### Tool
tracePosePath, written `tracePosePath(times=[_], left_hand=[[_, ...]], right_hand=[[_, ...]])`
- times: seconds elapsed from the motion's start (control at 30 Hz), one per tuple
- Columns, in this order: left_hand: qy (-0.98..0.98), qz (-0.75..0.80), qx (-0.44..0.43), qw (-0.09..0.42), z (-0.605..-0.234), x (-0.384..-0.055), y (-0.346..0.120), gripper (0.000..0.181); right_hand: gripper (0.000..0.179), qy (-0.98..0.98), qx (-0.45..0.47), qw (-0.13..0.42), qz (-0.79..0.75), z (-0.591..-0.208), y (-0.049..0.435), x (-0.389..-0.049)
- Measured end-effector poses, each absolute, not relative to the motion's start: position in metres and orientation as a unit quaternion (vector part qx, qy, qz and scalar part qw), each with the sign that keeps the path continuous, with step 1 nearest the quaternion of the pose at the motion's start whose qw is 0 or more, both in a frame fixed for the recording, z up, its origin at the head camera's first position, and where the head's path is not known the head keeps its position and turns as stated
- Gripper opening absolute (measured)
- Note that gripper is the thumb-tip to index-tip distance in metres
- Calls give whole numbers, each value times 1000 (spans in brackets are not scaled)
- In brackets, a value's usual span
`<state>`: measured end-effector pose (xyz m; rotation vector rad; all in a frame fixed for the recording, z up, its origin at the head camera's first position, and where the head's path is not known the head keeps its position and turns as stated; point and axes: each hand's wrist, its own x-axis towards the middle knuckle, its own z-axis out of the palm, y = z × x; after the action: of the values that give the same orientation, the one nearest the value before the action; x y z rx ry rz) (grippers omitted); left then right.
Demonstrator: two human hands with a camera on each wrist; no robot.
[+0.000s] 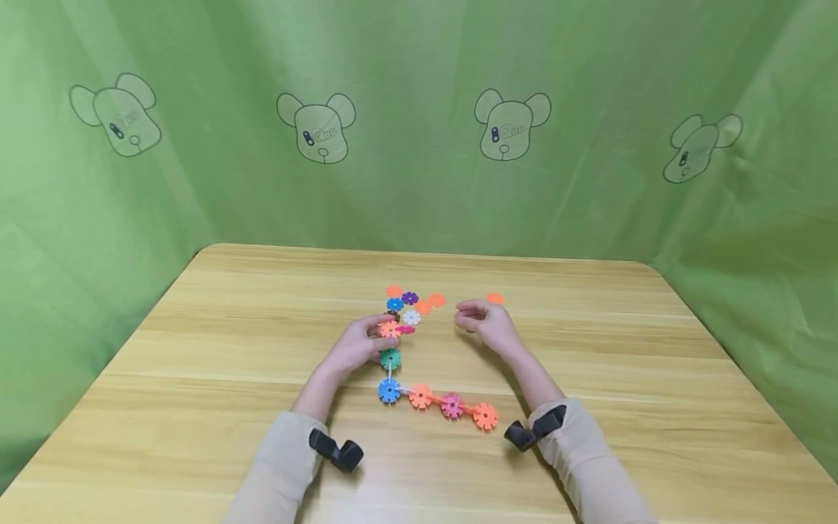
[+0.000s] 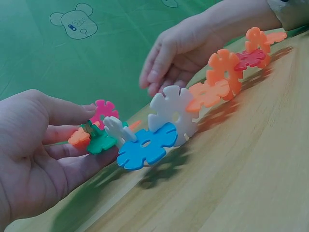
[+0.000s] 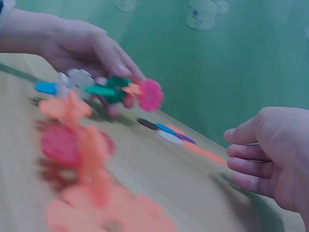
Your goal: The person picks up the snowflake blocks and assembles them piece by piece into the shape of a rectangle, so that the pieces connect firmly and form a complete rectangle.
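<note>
A chain of slotted plastic discs, joined edge to edge, forms an L. Its corner is a blue disc (image 1: 389, 391), and its near arm ends in an orange disc (image 1: 486, 416). On the upper arm sit a green disc (image 1: 390, 359), another orange disc (image 1: 390, 330) and, at the tip, a pink disc (image 2: 104, 112). My left hand (image 1: 353, 346) grips the chain around these upper pieces, thumb on one side and fingers on the other. To the right, apart from the chain, my right hand (image 1: 491, 327) hovers with loosely bent fingers and nothing between them.
Beyond the left hand several loose discs lie flat on the wooden table (image 1: 196, 349), among them a purple disc (image 1: 410, 298) and a white disc (image 1: 411, 317). A lone orange disc (image 1: 495, 298) lies behind the right hand. Green cloth (image 1: 419, 204) encloses the back and sides.
</note>
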<state>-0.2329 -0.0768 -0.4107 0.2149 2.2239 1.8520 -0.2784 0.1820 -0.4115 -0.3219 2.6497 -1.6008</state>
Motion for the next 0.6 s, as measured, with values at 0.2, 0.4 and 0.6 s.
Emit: tracePosePath(times=[0.2, 0.4, 0.6], left_hand=[[762, 631, 76, 120, -411, -234, -78, 55], [761, 632, 76, 126, -412, -234, -79, 55], [760, 633, 72, 130, -413, -235, -79, 56]], right_hand=[[38, 859, -56, -19, -508, -417, 211, -290], [41, 879, -19, -52, -473, -421, 231, -305], [41, 901, -16, -61, -429, -424, 241, -320]])
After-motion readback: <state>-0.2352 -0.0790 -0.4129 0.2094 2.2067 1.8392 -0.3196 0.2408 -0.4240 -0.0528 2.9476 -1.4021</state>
